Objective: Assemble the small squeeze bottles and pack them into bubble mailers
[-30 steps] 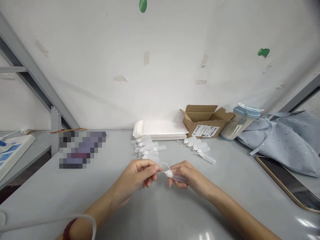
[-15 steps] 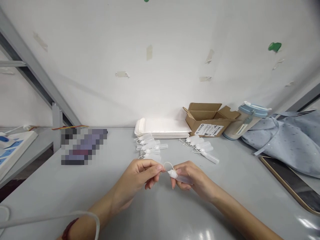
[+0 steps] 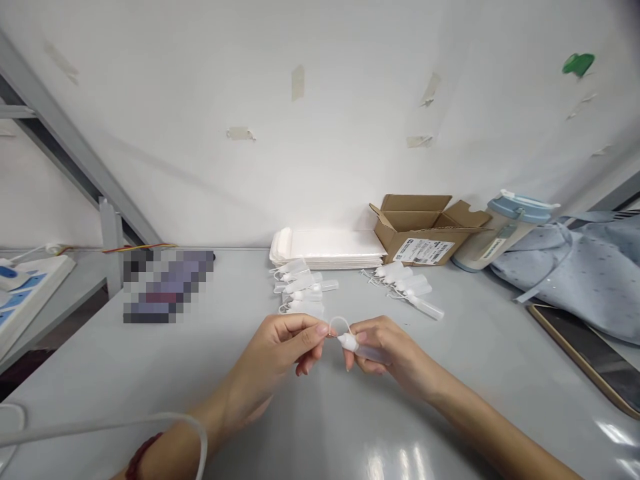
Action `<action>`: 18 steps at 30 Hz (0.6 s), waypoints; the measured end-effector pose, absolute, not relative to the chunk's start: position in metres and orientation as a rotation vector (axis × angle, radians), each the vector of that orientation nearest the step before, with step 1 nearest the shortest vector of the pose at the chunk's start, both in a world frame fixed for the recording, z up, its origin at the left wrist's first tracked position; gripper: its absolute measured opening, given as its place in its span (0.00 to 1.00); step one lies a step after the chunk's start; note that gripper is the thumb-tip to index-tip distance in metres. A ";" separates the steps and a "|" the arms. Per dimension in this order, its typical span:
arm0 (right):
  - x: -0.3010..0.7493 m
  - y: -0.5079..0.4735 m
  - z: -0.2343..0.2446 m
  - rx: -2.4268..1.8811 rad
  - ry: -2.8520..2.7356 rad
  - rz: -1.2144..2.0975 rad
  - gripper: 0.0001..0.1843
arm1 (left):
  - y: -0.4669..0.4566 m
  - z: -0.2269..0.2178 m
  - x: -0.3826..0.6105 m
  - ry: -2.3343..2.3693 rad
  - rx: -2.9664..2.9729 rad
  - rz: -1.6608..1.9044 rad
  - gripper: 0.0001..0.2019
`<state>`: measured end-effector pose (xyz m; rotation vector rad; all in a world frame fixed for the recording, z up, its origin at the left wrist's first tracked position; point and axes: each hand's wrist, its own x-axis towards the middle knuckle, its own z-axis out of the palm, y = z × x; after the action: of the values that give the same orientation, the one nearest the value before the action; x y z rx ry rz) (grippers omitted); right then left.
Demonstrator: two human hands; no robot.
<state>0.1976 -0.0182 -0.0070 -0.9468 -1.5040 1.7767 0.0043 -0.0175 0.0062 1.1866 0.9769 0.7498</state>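
Note:
My right hand (image 3: 387, 350) is closed round a small translucent dropper bottle (image 3: 361, 347) with a white nozzle pointing left. My left hand (image 3: 285, 350) pinches the bottle's tethered cap (image 3: 327, 331), which a thin white loop joins to the nozzle. Both hands hover just above the grey table (image 3: 320, 413), close together. Beyond them lie two groups of like bottles: a left pile (image 3: 301, 290) and a right row (image 3: 411, 289).
A stack of white trays (image 3: 327, 248) lies against the wall, with an open cardboard box (image 3: 425, 230) and a blue-lidded cup (image 3: 500, 230) to its right. Blue cloth (image 3: 580, 280) and a dark tablet (image 3: 590, 360) lie at right. A white tube (image 3: 100, 433) crosses lower left.
My hands have drawn closer together, bringing the cap nearer the nozzle. The view has tilted slightly, so everything sits a little higher.

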 end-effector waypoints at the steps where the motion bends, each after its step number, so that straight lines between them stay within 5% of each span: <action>1: 0.197 -0.018 -0.007 -0.943 -1.502 1.778 0.17 | -0.017 0.006 0.004 0.975 1.173 0.749 0.13; 18: 0.194 -0.022 -0.012 -0.902 -1.436 1.768 0.18 | -0.018 0.006 0.004 0.895 1.030 0.726 0.14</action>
<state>0.1936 -0.0221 -0.0116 -0.9025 -1.4359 1.7681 0.0038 -0.0183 0.0064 1.0304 0.8948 0.7258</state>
